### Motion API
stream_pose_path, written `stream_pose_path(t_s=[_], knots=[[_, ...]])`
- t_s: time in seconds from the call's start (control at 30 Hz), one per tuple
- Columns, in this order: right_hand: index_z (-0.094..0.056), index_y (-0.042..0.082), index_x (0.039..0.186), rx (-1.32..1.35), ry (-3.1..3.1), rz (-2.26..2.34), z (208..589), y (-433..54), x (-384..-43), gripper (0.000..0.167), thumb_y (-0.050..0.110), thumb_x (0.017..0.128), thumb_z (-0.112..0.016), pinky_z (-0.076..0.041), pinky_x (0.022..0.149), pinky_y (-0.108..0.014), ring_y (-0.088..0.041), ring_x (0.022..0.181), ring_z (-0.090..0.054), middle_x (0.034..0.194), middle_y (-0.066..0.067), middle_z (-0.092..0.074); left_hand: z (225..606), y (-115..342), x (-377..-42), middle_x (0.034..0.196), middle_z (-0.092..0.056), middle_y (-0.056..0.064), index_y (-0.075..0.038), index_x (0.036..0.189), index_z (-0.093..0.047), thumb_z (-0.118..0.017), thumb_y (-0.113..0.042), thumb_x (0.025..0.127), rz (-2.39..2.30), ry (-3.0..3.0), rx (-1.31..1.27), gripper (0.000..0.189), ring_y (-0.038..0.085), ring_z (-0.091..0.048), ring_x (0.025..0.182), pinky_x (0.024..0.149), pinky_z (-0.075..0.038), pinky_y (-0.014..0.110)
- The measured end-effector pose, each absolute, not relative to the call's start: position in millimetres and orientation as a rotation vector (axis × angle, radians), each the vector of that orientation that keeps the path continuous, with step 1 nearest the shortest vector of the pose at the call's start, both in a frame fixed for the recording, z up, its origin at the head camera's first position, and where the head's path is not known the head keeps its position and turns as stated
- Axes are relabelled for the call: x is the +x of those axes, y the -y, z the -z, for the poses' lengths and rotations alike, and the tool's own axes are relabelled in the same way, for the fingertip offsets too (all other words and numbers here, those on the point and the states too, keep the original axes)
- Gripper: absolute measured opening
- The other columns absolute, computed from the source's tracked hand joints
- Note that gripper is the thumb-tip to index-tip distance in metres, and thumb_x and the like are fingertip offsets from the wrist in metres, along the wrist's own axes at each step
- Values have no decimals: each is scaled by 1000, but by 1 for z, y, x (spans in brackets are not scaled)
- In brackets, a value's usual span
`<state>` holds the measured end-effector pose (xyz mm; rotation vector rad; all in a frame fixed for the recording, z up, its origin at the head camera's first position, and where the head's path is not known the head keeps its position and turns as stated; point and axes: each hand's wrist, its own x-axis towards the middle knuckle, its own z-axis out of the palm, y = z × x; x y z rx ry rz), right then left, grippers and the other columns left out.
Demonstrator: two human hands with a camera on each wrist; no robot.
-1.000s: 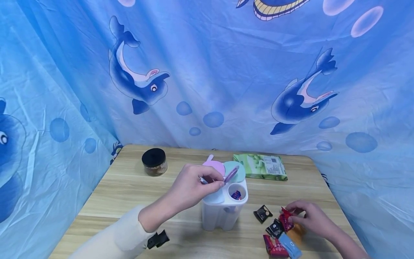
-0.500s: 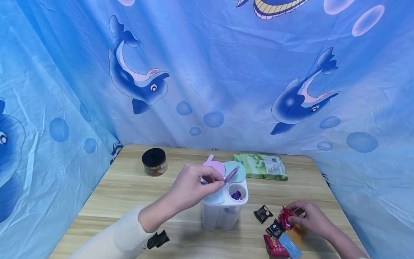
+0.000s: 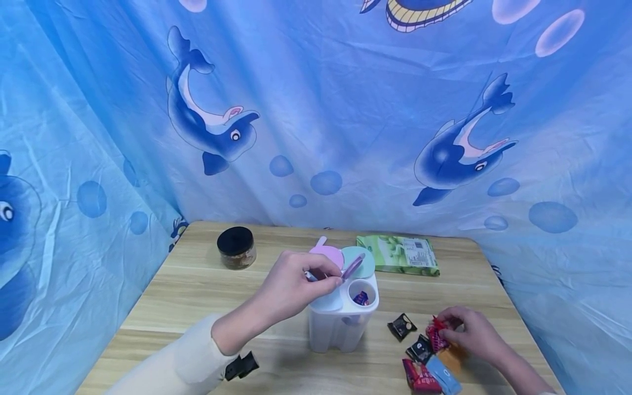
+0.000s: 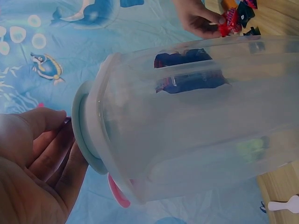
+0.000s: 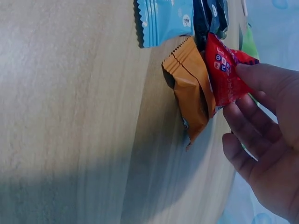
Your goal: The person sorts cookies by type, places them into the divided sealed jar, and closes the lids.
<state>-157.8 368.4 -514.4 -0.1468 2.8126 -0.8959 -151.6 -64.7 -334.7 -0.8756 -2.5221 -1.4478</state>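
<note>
I find right hand (image 3: 471, 333) thumb-and-fingertip pinching red packet (image 5: 227, 74) in pile on table (image 3: 276, 362), against orange packet (image 5: 189, 86): latter may drag along. Left hand (image 3: 301, 282) pinches raised purple lid (image 3: 353, 265) over canister (image 3: 328, 329): slack grip could drop it.

Red packet (image 5: 225, 86), white-marked; lilac lid (image 3: 353, 266); orange packet (image 5: 190, 88); light-blue packet (image 5: 166, 21); pink lid (image 3: 329, 253); mint lid (image 3: 354, 253). Bench (image 3: 173, 307) tan woodgrain. Curtain (image 3: 340, 104) blue, dolphin-and-bubble print.

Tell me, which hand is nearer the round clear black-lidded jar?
Left. The left hand is right of the jar, nearer the camera; the right hand is much farther right.
</note>
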Motion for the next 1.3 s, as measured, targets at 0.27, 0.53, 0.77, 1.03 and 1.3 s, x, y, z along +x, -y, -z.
stream_pose_path(t_s=[0.27, 0.53, 0.77, 1.03, 1.3], knots=[[-75, 14, 102, -143, -2864, 888, 516, -368, -155, 24, 7, 80, -82, -55, 69, -22, -7, 81, -64, 95, 4, -72, 336, 65, -151, 81, -73, -14, -23, 89, -80, -79, -14, 88, 1451, 2524, -865, 9, 3, -67, 76, 62, -57, 25], [-76, 19, 98, -208, -2926, 878, 500, -366, -154, 20, 6, 84, -78, -55, 70, -22, -5, 81, -65, 95, 6, -73, 336, 64, -151, 82, -74, -13, -23, 87, -80, -80, -12, 87, 1439, 2519, -855, 11, 2, -66, 75, 62, -56, 25], [-76, 21, 99, -413, -3080, 1007, 465, -359, -161, 24, 1, 86, -78, -57, 62, -24, -3, 80, -66, 103, -3, -74, 335, 64, -151, 81, -74, -14, -23, 87, -80, -79, -12, 87, 1431, 2511, -865, 10, 1, -66, 75, 62, -56, 25], [-77, 22, 102, -546, -3208, 1113, 421, -336, -163, 18, 8, 90, -79, -54, 58, -25, -3, 73, -67, 96, 3, -77, 335, 65, -151, 80, -73, -14, -24, 89, -80, -80, -13, 86, 1424, 2512, -866, 11, 2, -66, 75, 62, -56, 24], [-76, 27, 97, -659, -3234, 1262, 383, -299, -156, 24, 7, 86, -82, -50, 59, -22, -3, 76, -65, 95, 7, -76, 335, 65, -151, 80, -73, -15, -25, 87, -80, -79, -13, 87, 1428, 2520, -866, 12, 1, -66, 76, 63, -56, 25]])
